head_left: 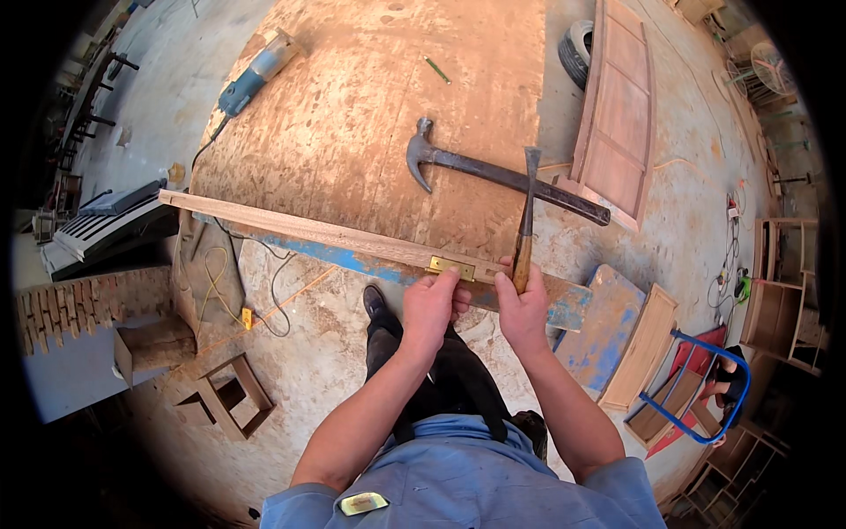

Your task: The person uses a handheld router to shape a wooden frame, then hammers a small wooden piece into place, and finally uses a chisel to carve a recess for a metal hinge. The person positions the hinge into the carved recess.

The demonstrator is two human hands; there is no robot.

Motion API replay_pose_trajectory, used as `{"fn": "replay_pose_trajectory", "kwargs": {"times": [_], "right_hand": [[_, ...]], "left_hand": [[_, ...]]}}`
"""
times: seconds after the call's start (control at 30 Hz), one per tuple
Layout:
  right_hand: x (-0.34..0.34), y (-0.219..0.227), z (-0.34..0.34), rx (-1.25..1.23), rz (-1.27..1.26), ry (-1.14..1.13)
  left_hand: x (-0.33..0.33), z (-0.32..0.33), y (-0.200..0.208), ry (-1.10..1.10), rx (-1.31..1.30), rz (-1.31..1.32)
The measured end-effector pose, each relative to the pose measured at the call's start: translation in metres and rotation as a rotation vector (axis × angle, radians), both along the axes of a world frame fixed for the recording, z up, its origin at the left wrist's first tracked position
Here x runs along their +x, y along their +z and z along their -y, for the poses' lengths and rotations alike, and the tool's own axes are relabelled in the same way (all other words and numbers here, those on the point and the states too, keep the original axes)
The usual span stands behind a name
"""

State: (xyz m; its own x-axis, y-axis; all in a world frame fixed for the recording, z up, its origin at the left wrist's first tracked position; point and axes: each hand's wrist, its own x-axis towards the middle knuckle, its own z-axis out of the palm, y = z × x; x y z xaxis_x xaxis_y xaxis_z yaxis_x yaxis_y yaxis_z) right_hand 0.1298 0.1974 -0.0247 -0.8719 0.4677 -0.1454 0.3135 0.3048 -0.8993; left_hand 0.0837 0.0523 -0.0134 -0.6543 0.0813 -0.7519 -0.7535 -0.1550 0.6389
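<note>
A long, narrow wooden strip (308, 229) lies along the near edge of the workbench (352, 150). On it sits a small brass hinge (438, 264). My left hand (429, 310) pinches the hinge's near edge, thumb on top and fingers curled below. Just to the right, my right hand (523, 309) is closed round the wooden handle of a chisel (526, 220), its blade pointing away from me. The right thumb and fingertips also come close to the strip's edge. Beyond the chisel, and partly crossed by it, a claw hammer (493, 170) rests on the bench.
A blue power tool (251, 79) with a trailing cord lies at the bench's far left, and a green pencil (437, 70) toward the back. To the right are a panelled wooden door (614, 106), a tyre (575, 53) and a blue tubular frame (745, 388). A wooden frame (236, 397) stands on the floor.
</note>
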Motion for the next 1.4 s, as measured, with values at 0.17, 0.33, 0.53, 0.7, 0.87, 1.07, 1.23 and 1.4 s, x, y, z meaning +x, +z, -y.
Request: {"fn": "replay_pose_trajectory", "kwargs": {"times": [0.17, 0.33, 0.53, 0.7, 0.87, 1.07, 1.23, 1.4], "right_hand": [[0.0, 0.0, 0.0, 0.03, 0.003, -0.003], [-0.001, 0.002, 0.001, 0.015, -0.003, 0.0], [0.001, -0.005, 0.0, 0.038, -0.027, -0.016], [0.001, -0.006, -0.002, 0.086, -0.014, -0.002], [0.0, -0.013, 0.001, 0.075, -0.033, -0.008], [0.0, -0.012, 0.004, -0.069, 0.015, -0.097], [-0.001, -0.009, 0.01, -0.118, 0.034, -0.155], [-0.005, 0.005, 0.024, -0.094, 0.082, -0.262]], "left_hand": [[-0.001, 0.0, 0.0, 0.01, 0.009, 0.012], [-0.002, -0.004, 0.008, 0.035, -0.019, -0.002], [-0.001, -0.005, 0.008, 0.015, -0.027, -0.021], [0.004, 0.001, 0.015, -0.009, -0.05, -0.046], [0.006, 0.052, 0.034, 0.031, -0.045, -0.206], [-0.079, 0.148, 0.045, 0.003, -0.282, -0.459], [-0.193, 0.2, 0.028, -0.443, -0.749, -0.571], [-0.268, 0.203, -0.015, -0.889, -1.124, -0.51]]}}
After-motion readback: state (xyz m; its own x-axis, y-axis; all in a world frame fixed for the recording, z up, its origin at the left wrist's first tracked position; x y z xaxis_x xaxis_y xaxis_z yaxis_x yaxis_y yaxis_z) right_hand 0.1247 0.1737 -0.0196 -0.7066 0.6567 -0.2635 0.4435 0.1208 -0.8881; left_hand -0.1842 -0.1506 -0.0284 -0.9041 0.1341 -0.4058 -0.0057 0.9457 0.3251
